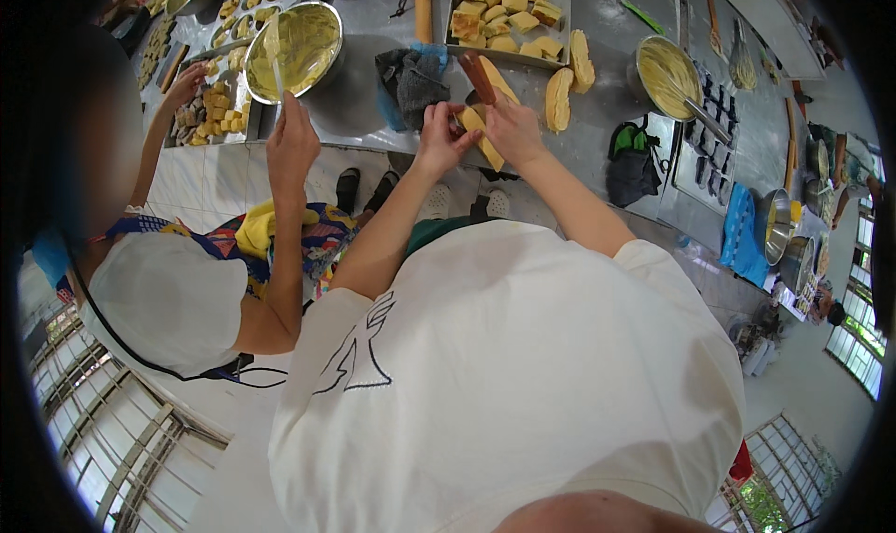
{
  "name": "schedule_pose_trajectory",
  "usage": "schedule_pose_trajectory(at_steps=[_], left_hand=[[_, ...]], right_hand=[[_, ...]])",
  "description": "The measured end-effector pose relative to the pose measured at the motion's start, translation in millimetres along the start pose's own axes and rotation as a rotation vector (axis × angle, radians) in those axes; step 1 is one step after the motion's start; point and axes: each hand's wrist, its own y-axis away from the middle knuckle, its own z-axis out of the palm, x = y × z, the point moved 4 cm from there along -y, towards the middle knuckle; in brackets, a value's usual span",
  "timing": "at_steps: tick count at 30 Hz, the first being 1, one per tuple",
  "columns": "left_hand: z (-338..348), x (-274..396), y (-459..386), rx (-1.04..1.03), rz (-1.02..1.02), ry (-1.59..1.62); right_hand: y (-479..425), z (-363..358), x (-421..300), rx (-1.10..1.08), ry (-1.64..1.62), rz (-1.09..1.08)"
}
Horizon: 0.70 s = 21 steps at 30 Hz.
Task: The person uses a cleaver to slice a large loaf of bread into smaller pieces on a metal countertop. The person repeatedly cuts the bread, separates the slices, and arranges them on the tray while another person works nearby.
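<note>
My right hand [514, 127] grips a tool by its brown wooden handle [477, 78]. Its metal blade, mostly hidden by my fingers, stands at a strip of yellow cake or dough [490, 151]. Opposite, my left hand [442, 139] holds the same strip near its left end, thumb and fingers on either side. Just beyond lies another yellow strip [498, 79], partly behind the handle. Two more pieces, a near one [558, 99] and a far one [581, 60], rest to the right. A metal tray [514, 55] behind them carries many cut yellow chunks [514, 2].
A dark grey cloth [413, 85] lies left of my hands. Beside me a co-worker's hand [290, 130] holds a spatula over a steel bowl [329, 50]. To the right are a bowl of yellow batter [665, 71], a black-and-green cloth item [632, 158] and a blue cloth [745, 232].
</note>
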Motion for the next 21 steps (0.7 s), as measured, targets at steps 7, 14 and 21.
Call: schedule_pose_trajectory(at_steps=[7, 14, 21], left_hand=[[0, 3, 1, -0.038, -0.147, 0.003], [7, -10, -3, -0.174, -0.007, -0.107], [2, -16, -11, 0.047, -0.045, -0.032]], right_hand=[[14, -3, -2, -0.039, 0.034, -0.007], [12, 12, -5, 0.037, 0.004, -0.129], [-17, 16, 3, 0.018, -0.092, -0.097]])
